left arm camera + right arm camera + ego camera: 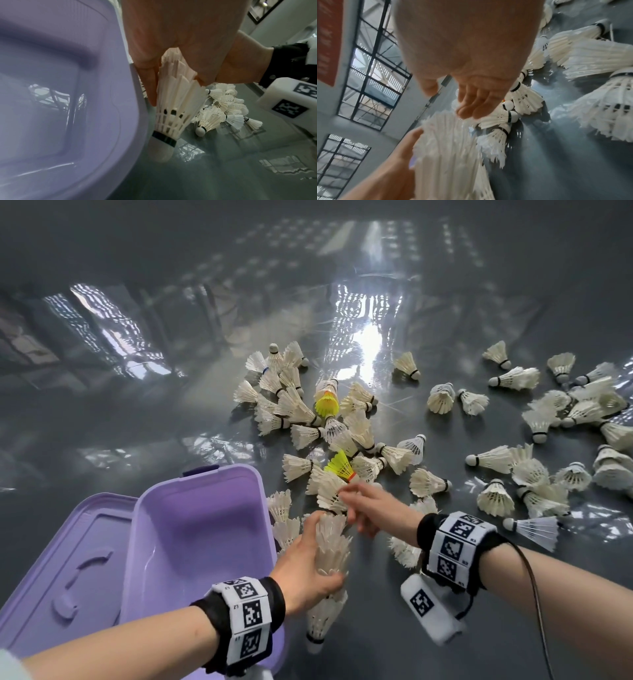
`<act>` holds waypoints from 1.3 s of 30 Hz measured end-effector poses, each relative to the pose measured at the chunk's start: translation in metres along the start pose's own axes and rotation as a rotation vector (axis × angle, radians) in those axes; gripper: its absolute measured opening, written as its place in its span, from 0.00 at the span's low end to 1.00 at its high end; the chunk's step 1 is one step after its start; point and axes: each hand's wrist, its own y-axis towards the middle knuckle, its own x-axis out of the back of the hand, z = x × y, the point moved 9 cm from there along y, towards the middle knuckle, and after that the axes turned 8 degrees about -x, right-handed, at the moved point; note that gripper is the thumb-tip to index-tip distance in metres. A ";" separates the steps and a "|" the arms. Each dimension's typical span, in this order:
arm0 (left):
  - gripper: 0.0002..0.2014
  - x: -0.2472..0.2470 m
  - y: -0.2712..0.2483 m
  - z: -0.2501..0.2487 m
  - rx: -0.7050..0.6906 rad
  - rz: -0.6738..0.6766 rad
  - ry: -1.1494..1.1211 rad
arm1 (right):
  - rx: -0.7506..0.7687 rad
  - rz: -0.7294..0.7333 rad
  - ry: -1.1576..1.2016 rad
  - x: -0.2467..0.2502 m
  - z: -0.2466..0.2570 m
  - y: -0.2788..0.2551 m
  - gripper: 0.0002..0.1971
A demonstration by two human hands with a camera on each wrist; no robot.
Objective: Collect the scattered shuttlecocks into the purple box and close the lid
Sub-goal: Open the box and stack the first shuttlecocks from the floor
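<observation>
white feathered shuttlecocks [496, 460] lie scattered over the grey floor [137, 422] beside the open purple box [202, 529], while the left hand [305, 573] grips a nested stack [330, 553] and the right hand [370, 508], fingers loosely curled, touches its top.

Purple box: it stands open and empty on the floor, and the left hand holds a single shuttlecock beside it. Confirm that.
Not a single one. In the head view the left hand grips a nested stack of shuttlecocks. The purple box is indeed open and empty.
</observation>
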 end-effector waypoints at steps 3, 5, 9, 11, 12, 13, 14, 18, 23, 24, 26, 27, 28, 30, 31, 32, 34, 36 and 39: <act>0.46 -0.001 0.001 0.006 0.029 -0.002 -0.024 | 0.172 -0.332 -0.596 0.032 0.023 0.015 0.19; 0.45 -0.002 0.000 0.005 0.026 0.011 -0.025 | 0.271 -0.247 -0.985 0.012 0.025 0.027 0.32; 0.45 -0.003 -0.005 0.000 0.011 0.048 -0.019 | 0.286 -0.051 -1.289 -0.018 0.002 0.043 0.39; 0.46 -0.004 -0.005 0.001 0.015 0.057 -0.008 | 0.336 -0.085 -1.300 -0.021 0.001 0.041 0.26; 0.46 -0.004 -0.005 0.002 0.018 0.059 -0.005 | 0.347 -0.126 -1.311 -0.019 0.003 0.039 0.17; 0.46 -0.004 -0.004 0.003 0.020 0.061 -0.004 | 0.353 -0.179 -1.294 -0.013 0.006 0.037 0.11; 0.46 -0.005 -0.004 0.003 0.021 0.060 -0.001 | 0.360 -0.242 -1.220 -0.004 0.010 0.035 0.08; 0.46 -0.007 -0.002 0.005 0.038 0.069 0.013 | 0.394 -0.546 -0.591 0.047 0.036 0.010 0.06; 0.50 -0.009 0.000 0.004 0.047 0.074 0.043 | 0.184 -0.431 -0.062 0.056 0.021 0.007 0.05; 0.51 -0.010 0.000 0.004 0.049 0.075 0.051 | 0.151 -0.367 -0.065 0.048 0.017 0.009 0.05; 0.53 -0.009 -0.001 0.003 0.043 0.075 0.067 | 0.100 -0.243 -0.096 0.031 0.009 0.013 0.07; 0.54 -0.009 -0.002 0.001 0.029 0.074 0.070 | 0.082 -0.194 -0.102 0.023 0.006 0.014 0.10; 0.55 -0.009 -0.003 -0.001 0.013 0.074 0.065 | 0.065 -0.158 -0.105 0.017 0.003 0.016 0.14; 0.58 -0.010 -0.005 -0.003 -0.009 0.076 0.034 | 0.041 -0.111 -0.117 0.006 -0.001 0.016 0.17; 0.60 -0.011 -0.005 -0.003 -0.009 0.073 0.016 | 0.035 -0.090 -0.126 0.001 -0.002 0.016 0.16; 0.61 -0.011 -0.006 -0.001 -0.003 0.065 0.002 | 0.031 -0.069 -0.135 -0.004 -0.002 0.015 0.15; 0.65 -0.011 -0.006 0.000 0.005 0.050 -0.004 | 0.038 -0.028 -0.139 -0.013 0.000 0.011 0.15; 0.68 -0.010 -0.007 -0.001 0.002 0.050 -0.008 | 0.039 0.007 -0.141 -0.020 0.002 0.008 0.16; 0.68 -0.012 -0.009 -0.003 -0.006 0.081 -0.013 | 0.021 0.039 -0.170 -0.026 0.001 0.003 0.14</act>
